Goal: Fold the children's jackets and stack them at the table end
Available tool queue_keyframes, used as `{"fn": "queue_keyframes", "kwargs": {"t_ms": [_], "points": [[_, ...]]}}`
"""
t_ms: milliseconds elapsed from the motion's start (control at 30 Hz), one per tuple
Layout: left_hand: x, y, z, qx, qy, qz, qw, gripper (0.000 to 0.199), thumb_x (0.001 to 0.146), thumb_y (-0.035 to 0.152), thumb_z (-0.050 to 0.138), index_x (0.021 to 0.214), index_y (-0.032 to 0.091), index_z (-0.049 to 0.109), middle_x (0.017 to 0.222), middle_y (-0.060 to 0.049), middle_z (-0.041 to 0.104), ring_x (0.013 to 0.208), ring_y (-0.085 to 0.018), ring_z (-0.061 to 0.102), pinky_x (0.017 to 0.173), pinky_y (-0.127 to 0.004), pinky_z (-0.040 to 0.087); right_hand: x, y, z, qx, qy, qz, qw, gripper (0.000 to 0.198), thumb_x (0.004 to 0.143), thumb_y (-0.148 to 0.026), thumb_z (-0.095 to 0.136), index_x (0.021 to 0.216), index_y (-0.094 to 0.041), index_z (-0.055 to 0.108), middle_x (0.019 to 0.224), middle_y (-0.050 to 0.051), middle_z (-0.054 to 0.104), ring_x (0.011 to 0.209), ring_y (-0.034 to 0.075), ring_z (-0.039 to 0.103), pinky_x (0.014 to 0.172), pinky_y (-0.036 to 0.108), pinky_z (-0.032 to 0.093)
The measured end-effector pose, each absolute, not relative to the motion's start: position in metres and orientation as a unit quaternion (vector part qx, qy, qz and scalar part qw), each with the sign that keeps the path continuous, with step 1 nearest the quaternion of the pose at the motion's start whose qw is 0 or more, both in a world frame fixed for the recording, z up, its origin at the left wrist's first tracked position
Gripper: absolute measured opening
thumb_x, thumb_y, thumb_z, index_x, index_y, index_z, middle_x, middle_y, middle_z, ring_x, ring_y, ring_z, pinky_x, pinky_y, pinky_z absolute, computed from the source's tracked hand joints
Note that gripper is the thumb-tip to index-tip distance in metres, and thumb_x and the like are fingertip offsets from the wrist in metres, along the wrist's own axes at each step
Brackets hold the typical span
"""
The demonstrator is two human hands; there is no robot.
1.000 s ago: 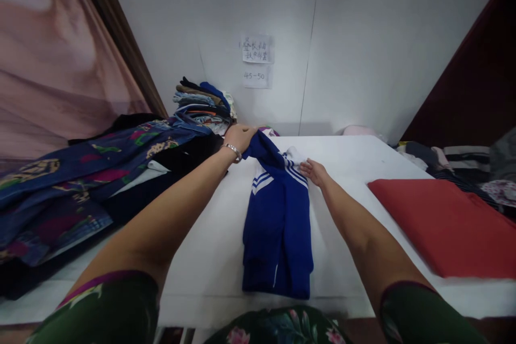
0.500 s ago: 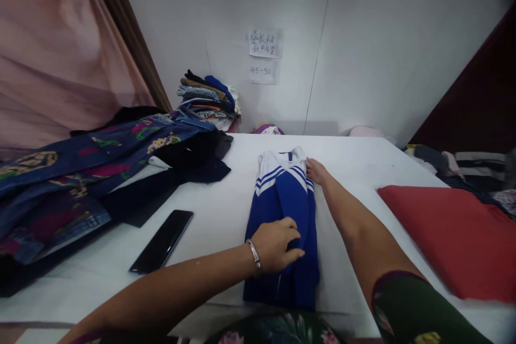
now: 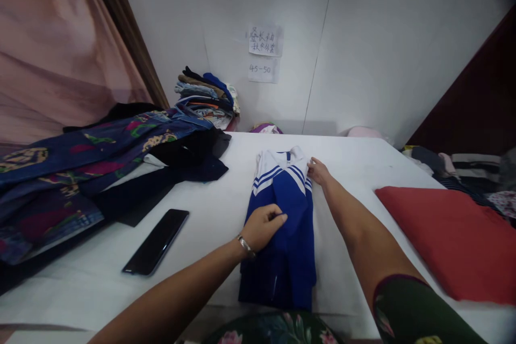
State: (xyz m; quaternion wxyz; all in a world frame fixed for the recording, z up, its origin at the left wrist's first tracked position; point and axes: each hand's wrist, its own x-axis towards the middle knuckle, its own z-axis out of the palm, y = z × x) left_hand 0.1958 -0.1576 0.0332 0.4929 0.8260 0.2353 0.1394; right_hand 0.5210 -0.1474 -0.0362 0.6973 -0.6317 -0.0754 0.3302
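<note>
A blue and white striped jacket [image 3: 296, 199], folded narrow, lies on the white table in front of me with its collar at the far end. Over the left part of its middle is my left hand [image 3: 263, 227], its fingers loosely bent and the thumb a little apart. A silver bracelet [image 3: 245, 246] circles that wrist. My right hand [image 3: 318, 171] is at the jacket's far right edge by the white shoulder, fingers partly stretched and touching or nearly touching the cloth. No fabric shows gripped in either hand.
A black phone [image 3: 156, 242] lies left of the jacket. Patterned denim and dark garments [image 3: 80, 172] are spread farther left. Folded clothes [image 3: 205, 97] form a stack at the back. A red folded cloth [image 3: 447, 239] lies on the right of the white table [image 3: 346, 158].
My left hand has moved left across the jacket and slightly away from me, its fingers drawing in. The right hand stays near the shoulder edge. The view has shifted slightly.
</note>
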Motion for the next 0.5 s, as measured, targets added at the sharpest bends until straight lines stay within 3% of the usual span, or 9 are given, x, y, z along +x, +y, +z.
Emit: {"fn": "queue_keyframes", "kwargs": {"t_ms": [100, 200, 333, 500], "points": [[0.192, -0.159, 0.034, 0.72, 0.26, 0.167, 0.621, 0.03, 0.076, 0.047, 0.056, 0.065, 0.019, 0.048, 0.06, 0.005, 0.049, 0.055, -0.01, 0.045, 0.055, -0.022, 0.038, 0.521, -0.147, -0.041, -0.637, -0.073, 0.33, 0.693, 0.07, 0.074, -0.004, 0.056, 0.139, -0.021, 0.038, 0.077, 0.001, 0.067, 0.052, 0.012, 0.058, 0.047, 0.023, 0.05], [0.189, -0.164, 0.026, 0.728, 0.257, 0.098, 0.628, 0.033, 0.072, 0.048, 0.06, 0.062, 0.019, 0.048, 0.054, 0.006, 0.046, 0.051, -0.009, 0.042, 0.052, -0.022, 0.035, 0.52, -0.146, -0.045, -0.643, -0.075, 0.327, 0.689, 0.074, 0.072, -0.003, 0.056, 0.141, -0.02, 0.037, 0.073, 0.0, 0.066, 0.047, 0.011, 0.054, 0.044, 0.021, 0.047], [0.189, -0.158, 0.022, 0.826, 0.289, 0.049, 0.481, 0.036, 0.08, 0.052, 0.053, 0.064, 0.02, 0.054, 0.052, 0.004, 0.05, 0.052, -0.012, 0.048, 0.053, -0.024, 0.035, 0.521, -0.146, -0.047, -0.642, -0.078, 0.32, 0.692, 0.083, 0.07, -0.005, 0.059, 0.146, -0.022, 0.029, 0.076, 0.0, 0.068, 0.046, 0.01, 0.053, 0.041, 0.021, 0.045], [0.205, -0.149, 0.036, 0.905, 0.282, 0.097, 0.304, 0.038, 0.082, 0.057, 0.05, 0.079, 0.021, 0.059, 0.079, -0.002, 0.064, 0.072, -0.018, 0.058, 0.064, -0.028, 0.04, 0.521, -0.149, -0.048, -0.632, -0.077, 0.315, 0.704, 0.089, 0.067, -0.004, 0.062, 0.147, -0.023, 0.028, 0.086, 0.004, 0.069, 0.047, 0.011, 0.052, 0.039, 0.022, 0.045]]}}
